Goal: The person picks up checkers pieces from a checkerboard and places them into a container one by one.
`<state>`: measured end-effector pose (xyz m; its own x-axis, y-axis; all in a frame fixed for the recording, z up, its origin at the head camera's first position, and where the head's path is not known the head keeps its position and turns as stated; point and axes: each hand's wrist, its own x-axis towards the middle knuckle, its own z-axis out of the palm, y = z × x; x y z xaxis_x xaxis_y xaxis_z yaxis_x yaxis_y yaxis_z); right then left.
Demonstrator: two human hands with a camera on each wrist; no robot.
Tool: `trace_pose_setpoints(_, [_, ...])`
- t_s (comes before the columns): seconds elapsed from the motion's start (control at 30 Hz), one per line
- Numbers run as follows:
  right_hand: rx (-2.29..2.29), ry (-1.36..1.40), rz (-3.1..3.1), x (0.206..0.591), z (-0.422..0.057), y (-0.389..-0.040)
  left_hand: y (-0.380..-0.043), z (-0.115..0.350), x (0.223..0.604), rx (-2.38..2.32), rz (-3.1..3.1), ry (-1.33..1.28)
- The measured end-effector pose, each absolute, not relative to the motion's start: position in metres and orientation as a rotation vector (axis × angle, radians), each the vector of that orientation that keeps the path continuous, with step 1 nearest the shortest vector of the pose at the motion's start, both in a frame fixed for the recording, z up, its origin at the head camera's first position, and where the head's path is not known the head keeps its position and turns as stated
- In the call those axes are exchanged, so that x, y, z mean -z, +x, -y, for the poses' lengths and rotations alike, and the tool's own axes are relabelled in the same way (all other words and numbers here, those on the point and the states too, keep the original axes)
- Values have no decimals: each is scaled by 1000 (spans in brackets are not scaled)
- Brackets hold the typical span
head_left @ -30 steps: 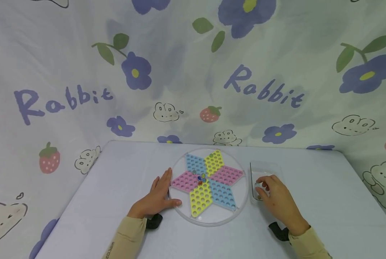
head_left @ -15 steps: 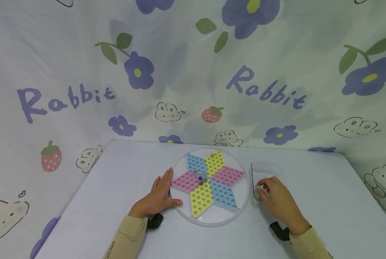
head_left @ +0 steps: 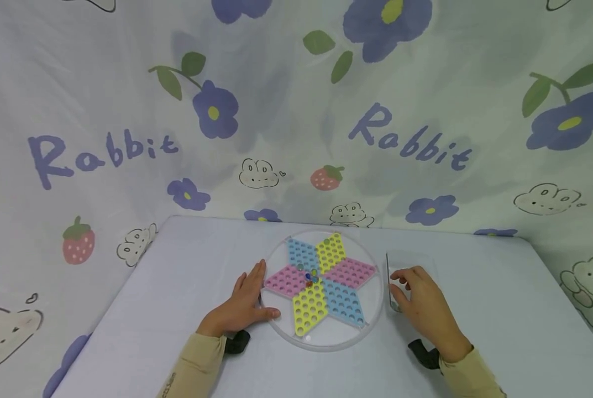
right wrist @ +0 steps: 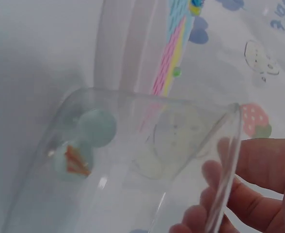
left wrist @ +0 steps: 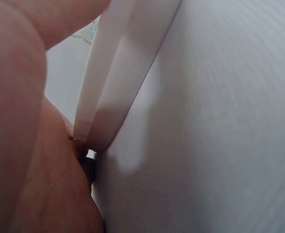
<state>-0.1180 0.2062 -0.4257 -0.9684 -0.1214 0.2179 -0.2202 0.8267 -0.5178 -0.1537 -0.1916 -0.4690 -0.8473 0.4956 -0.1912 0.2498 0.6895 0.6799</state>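
Note:
My left hand lies with straight fingers along the left rim of a round Chinese checkers board, thumb over its edge. In the left wrist view, the palm is beside the board's pale side wall. My right hand dips over a clear plastic box, thumb and forefinger apart with nothing visible between them. In the right wrist view, its fingertips show through the box wall. Two glass marbles sit in the box, one plain greenish marble and one marble with an orange swirl.
A cluster of several coloured marbles sits by the board's centre. One green marble is in the far yellow point. The white table meets a printed curtain behind. Black wrist mounts hang under the wrists.
A pale marble earlier pinched in my right fingertips is no longer between them; thumb and forefinger have parted. The left hand stays against the board. The head view has shifted slightly.

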Motion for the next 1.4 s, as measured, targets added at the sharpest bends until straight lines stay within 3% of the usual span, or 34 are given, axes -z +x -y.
trace_pose_setpoints(1.0, [-1011,335,2764,435,-112,-150,-147,195,471,-999,-2543,583])
trace_pose_setpoints(1.4, [-1038,413,2737,439,-94,-155,-149,194,472,-1002,-2534,591])
